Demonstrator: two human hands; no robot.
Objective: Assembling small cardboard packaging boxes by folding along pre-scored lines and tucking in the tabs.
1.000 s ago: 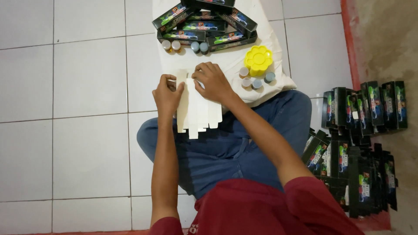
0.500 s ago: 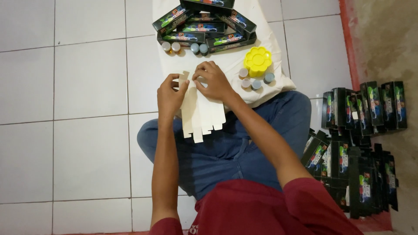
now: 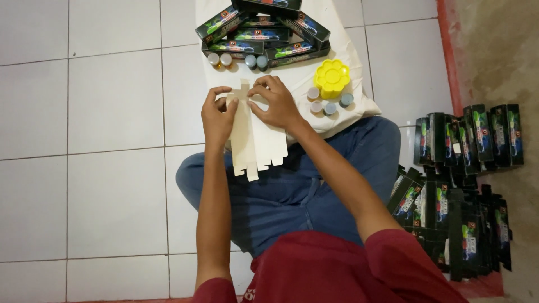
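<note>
While pinching cardboard blank (image 3: 255, 134), both hands (image 3: 219, 118) raised.

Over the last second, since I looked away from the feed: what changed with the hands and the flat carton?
Little changed. Both hands kept their grip on the pale flat carton: the left hand on its left edge, the right hand on its top. The fingers shifted slightly at the top flaps, and the carton tilted a little. The yellow flower-shaped palette, small paint pots and dark boxes stayed put.
</note>
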